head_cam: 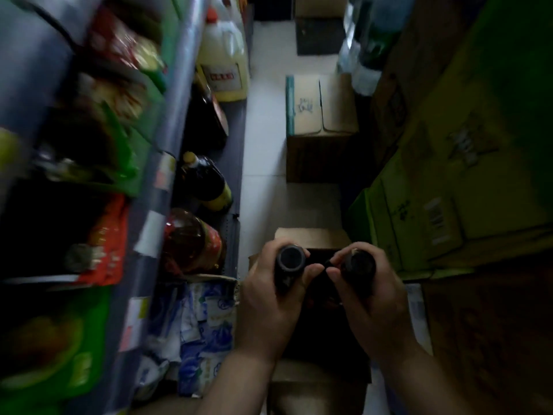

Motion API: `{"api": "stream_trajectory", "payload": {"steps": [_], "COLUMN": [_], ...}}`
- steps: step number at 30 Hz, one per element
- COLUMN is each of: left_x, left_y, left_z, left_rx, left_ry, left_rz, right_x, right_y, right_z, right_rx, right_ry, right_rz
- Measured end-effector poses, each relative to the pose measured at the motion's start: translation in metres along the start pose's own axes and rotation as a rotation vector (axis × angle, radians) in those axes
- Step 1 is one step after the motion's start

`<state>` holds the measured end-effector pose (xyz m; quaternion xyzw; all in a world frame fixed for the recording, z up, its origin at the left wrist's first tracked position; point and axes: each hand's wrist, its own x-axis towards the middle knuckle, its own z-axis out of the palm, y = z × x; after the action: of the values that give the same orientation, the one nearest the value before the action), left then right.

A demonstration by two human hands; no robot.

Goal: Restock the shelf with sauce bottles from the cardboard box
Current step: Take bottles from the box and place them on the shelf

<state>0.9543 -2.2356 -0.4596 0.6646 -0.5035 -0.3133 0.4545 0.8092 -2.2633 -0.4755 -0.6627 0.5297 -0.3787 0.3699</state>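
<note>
I look straight down a narrow aisle. My left hand (269,298) grips a dark sauce bottle (288,266), seen from its round end. My right hand (371,304) holds a second dark sauce bottle (359,269) the same way. Both bottles hang just above the open cardboard box (311,236) on the floor, whose dark inside is mostly hidden by my hands. The grey shelf (155,205) runs along the left, with blurred red and green packets on its upper level.
On the shelf's bottom level stand a dark jug (206,181), an amber oil jug (191,241) and a yellow oil jug (223,61). Blue-white bags (203,324) lie at lower left. Another carton (321,124) sits ahead on the floor. Green cartons (449,190) stack on the right.
</note>
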Motion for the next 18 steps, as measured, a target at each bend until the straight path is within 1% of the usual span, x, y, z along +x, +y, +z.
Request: {"api": "stream_trajectory", "payload": {"steps": [3, 6, 10, 15, 18], "left_x": [0.005, 0.008, 0.008, -0.002, -0.013], "left_y": [0.073, 0.15, 0.244, 0.331, 0.377], "left_z": [-0.034, -0.069, -0.111, -0.158, -0.185], "left_rx": [-0.009, -0.002, -0.017, -0.009, -0.033], "left_ry": [0.037, 0.086, 0.173, 0.324, 0.348], "left_rz": [0.028, 0.105, 0.178, 0.213, 0.211], "right_x": [0.013, 0.024, 0.033, 0.04, 0.043], "right_y": [-0.075, -0.149, -0.24, -0.336, -0.384], "right_z": [-0.029, -0.062, -0.104, -0.151, -0.168], "right_rx": [-0.02, 0.012, 0.034, 0.085, 0.068], "right_ry": [-0.02, 0.015, 0.046, 0.019, -0.006], "right_rz": [-0.083, -0.112, -0.2, -0.321, -0.363]}}
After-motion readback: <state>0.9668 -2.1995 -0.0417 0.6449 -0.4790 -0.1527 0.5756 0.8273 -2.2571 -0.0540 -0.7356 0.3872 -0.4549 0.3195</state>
